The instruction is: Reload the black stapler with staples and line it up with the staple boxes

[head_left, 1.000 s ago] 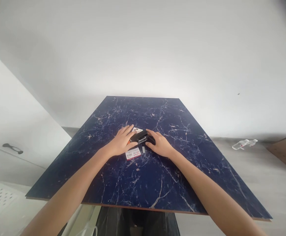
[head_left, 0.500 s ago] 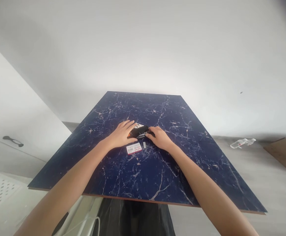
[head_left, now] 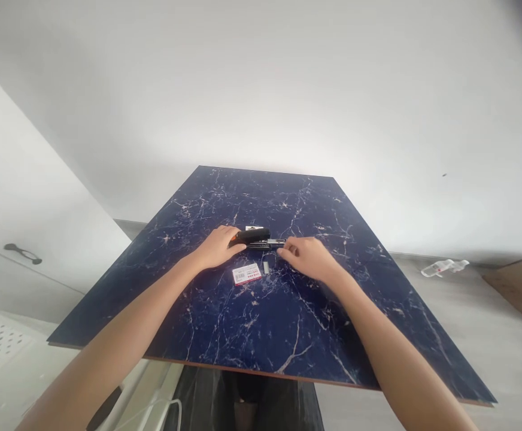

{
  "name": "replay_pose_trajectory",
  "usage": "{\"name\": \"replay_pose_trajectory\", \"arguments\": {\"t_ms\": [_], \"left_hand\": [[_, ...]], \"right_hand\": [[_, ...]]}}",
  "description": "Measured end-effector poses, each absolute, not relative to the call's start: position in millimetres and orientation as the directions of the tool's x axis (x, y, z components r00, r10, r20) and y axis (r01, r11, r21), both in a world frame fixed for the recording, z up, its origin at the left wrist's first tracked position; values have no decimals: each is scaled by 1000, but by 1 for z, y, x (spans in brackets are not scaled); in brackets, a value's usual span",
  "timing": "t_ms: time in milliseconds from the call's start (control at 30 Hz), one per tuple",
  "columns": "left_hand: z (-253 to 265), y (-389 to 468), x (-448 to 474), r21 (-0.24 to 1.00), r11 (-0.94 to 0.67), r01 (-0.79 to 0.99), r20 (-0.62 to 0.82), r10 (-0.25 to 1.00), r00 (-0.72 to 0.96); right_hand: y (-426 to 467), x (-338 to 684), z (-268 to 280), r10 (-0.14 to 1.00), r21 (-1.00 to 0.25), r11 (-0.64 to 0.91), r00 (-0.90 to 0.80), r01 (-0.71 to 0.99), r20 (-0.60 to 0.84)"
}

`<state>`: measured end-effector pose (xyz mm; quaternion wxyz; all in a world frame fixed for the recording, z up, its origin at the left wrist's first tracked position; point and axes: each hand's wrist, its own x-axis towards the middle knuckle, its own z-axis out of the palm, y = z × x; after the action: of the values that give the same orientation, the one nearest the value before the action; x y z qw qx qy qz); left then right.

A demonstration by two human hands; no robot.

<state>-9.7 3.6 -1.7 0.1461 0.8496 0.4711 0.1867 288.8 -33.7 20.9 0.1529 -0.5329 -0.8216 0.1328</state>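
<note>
A black stapler (head_left: 254, 236) with an orange part lies on the blue marbled table (head_left: 252, 317). My left hand (head_left: 219, 245) is wrapped round its left end, covering that end. From the stapler's right end sticks out a silver metal staple tray (head_left: 276, 242). My right hand (head_left: 304, 256) pinches the tray's outer tip, the fingers curled. Nearer to me lie a small white and red box with a barcode (head_left: 246, 275) and, beside it, a short grey strip of staples (head_left: 266, 267). Behind the stapler a white patterned piece (head_left: 252, 227) shows only in part.
A white wall (head_left: 261, 90) rises beyond the table. On the floor to the right are a clear plastic bottle (head_left: 444, 267) and a brown cardboard piece (head_left: 519, 290). A white cabinet with a dark handle (head_left: 23, 254) stands at left.
My right hand has moved right, away from the stapler's body, and the metal tray now sticks out between them. My left hand stays on the stapler.
</note>
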Motion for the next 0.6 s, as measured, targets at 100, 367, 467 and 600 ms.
{"name": "replay_pose_trajectory", "arguments": {"t_ms": [100,367,467,600], "left_hand": [[-1,4,-9,419,-521,743,186,851,492],[3,5,-16,554,-425,716,47,875,482],[2,5,-17,559,-392,731,16,886,463],[1,4,-14,505,-419,754,64,890,452]], "right_hand": [[-52,255,16,869,-289,495,-467,819,162],[-48,260,9,805,-337,585,-580,738,125],[-44,267,10,807,-340,579,-580,741,113],[-48,266,12,790,-322,603,-603,730,111]]}}
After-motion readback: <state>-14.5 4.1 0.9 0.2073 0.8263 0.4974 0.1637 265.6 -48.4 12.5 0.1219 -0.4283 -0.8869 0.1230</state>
